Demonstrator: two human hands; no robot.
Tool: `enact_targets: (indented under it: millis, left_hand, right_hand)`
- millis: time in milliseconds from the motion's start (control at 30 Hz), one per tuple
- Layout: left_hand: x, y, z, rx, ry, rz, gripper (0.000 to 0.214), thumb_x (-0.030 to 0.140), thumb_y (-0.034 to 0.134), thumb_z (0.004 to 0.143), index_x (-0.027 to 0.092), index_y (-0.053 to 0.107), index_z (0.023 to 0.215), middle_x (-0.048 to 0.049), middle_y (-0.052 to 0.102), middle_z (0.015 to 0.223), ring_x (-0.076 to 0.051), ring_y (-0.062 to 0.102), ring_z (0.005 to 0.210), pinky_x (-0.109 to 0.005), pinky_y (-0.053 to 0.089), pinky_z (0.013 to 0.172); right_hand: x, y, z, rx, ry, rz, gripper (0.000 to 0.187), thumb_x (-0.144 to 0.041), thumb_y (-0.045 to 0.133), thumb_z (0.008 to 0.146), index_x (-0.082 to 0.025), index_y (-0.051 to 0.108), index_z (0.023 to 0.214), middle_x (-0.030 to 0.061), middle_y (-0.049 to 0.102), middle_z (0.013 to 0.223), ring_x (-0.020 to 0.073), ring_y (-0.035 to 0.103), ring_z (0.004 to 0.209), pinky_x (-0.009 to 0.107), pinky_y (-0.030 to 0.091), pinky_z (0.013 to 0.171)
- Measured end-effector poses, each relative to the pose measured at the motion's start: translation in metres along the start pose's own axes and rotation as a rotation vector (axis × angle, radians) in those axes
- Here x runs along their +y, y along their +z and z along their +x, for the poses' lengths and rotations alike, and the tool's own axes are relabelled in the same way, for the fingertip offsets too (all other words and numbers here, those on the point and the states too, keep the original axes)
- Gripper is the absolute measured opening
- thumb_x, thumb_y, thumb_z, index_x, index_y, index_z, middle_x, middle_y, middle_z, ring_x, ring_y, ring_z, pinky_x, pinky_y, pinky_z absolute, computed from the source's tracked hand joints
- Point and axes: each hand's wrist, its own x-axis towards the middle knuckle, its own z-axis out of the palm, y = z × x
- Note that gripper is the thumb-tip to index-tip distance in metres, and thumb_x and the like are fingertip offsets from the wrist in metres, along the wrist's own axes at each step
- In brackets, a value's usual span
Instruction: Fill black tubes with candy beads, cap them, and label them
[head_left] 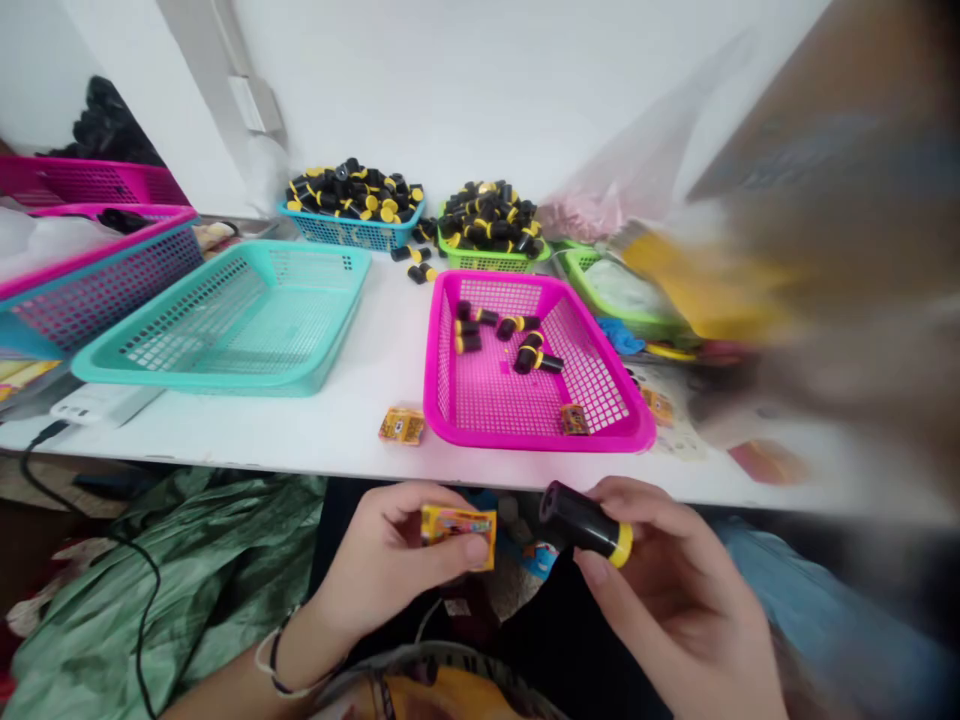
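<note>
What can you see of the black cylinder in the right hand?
The black cylinder is a short tube that looks like matte plastic, with a bright yellow cap on its lower right end and a round, dark recess at its upper left end. It is tilted, gripped by the right hand, and sits below the table's front edge. Only that hand visibly touches it.

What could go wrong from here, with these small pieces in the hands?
The black cylinder is held only by the right hand's fingers, so it might slip and fall below the table. The small printed box could crush in the left hand. Loose cylinders beside the blue basket might roll away.
</note>
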Motion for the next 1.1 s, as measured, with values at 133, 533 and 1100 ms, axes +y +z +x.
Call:
enact_targets:
  millis: [133, 533, 1100]
  left_hand:
    - [-0.01, 0.013, -0.008, 0.027, -0.008, 0.177, 0.051, 0.021, 0.086, 0.068, 0.021, 0.065, 0.114, -0.0006, 0.077, 0.073, -0.015, 0.073, 0.067, -0.018, 0.059, 0.065]
    - [-0.005, 0.013, -0.018, -0.319, 0.098, 0.387, 0.08, 0.007, 0.042, 0.096, 0.018, -0.011, 0.154, -0.0101, 0.074, 0.103, -0.019, 0.075, 0.09, -0.033, 0.062, 0.088]
    - [0.006, 0.027, -0.008, -0.021, -0.01, -0.299, 0.085, 0.0, 0.082, 0.066, 0.028, 0.027, 0.123, 0.0066, 0.074, 0.071, -0.013, 0.072, 0.059, -0.02, 0.062, 0.059]
  right_hand:
    - [-0.003, 0.002, -0.001, 0.017, 0.08, 0.039, 0.036, -0.016, 0.067, 0.087, -0.033, 0.063, 0.118, 0.0041, 0.062, 0.111, 0.0127, 0.062, 0.091, 0.017, 0.055, 0.076]
    - [-0.012, 0.005, 0.004, -0.119, 0.158, 0.151, 0.027, -0.022, 0.07, 0.087, -0.032, 0.067, 0.112, 0.0004, 0.072, 0.095, 0.0111, 0.069, 0.085, 0.016, 0.057, 0.079]
    - [-0.009, 0.016, -0.004, -0.054, 0.394, 0.615, 0.018, -0.029, 0.069, 0.088, -0.032, 0.068, 0.106, 0.0003, 0.067, 0.103, 0.0111, 0.069, 0.075, 0.021, 0.063, 0.061]
